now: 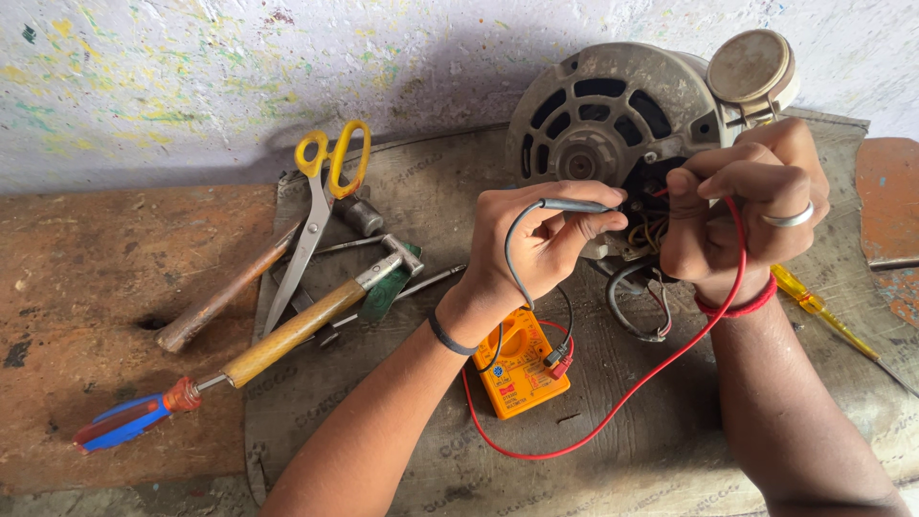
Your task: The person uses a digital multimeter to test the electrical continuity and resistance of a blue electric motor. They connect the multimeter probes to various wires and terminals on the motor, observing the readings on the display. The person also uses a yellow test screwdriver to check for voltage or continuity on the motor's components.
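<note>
Orange multimeter (517, 369) sits low centre on the counter (115, 287). Left hand (536, 239) pinches the black probe (574, 205), right hand (742, 206) the red lead (661, 369), at the motor (613, 115) upper right; I'd keep tips steady.

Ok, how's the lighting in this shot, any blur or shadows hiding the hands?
Head view: soft even daylight, no glare; sharp throughout. The motor throws a dim shadow on the wall. The left hand and right hand darken the wiring between them, so the probe tips are hard to see.
</note>
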